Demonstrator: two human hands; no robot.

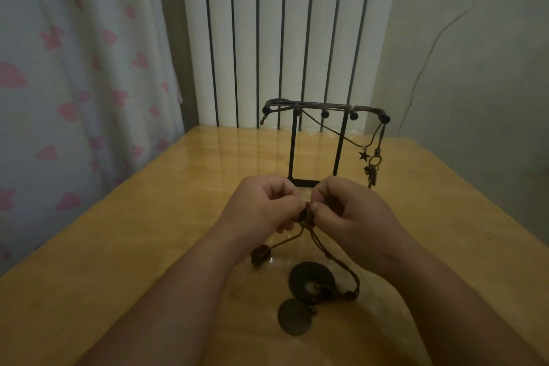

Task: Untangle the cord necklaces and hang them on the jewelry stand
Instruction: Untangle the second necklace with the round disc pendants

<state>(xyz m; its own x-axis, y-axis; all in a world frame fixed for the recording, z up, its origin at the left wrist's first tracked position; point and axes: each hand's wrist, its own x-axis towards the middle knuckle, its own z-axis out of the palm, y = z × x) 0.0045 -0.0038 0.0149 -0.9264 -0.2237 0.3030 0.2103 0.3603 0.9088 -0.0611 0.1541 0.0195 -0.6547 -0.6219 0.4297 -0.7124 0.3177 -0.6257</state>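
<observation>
A black wire jewelry stand rises on the wooden table just beyond my hands. Cord necklaces lie along its top bar, and a star charm and a bunch of key-like pendants hang at its right end. My left hand and my right hand meet in front of the stand's base, both pinching a knot of brown cord. From the knot, cords drop to the table. They end in a dark ring pendant, a flat round disc and a dark bead.
The wooden table has its left edge close to a curtain with pink hearts. A white ribbed radiator stands behind the table's far edge. A thin wire runs down the wall at the right.
</observation>
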